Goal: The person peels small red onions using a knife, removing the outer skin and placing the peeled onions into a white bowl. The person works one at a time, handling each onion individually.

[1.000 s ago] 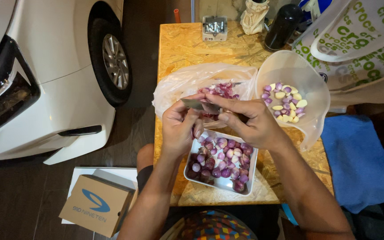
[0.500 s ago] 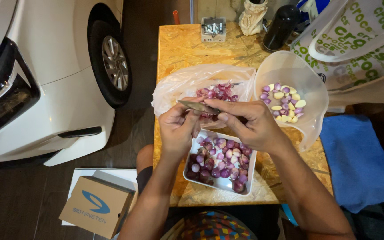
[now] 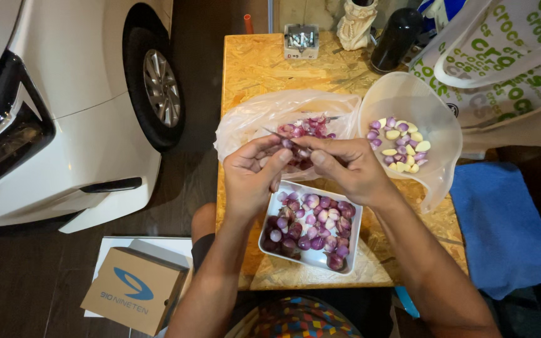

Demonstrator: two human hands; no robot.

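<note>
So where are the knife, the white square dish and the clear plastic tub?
knife (image 3: 275,134), head view, on the thin blade left of the fingers.
white square dish (image 3: 357,225), head view, on its right rim.
clear plastic tub (image 3: 436,134), head view, on its bare right inner wall.

Single view only, head-worn camera. It looked almost straight down from above the person's own forearms onto the desk (image 3: 264,69), at close range. The far end of the desk sat at the top of frame, the person's lap at the bottom edge. Floor and a white car (image 3: 51,112) filled the left side.
</note>
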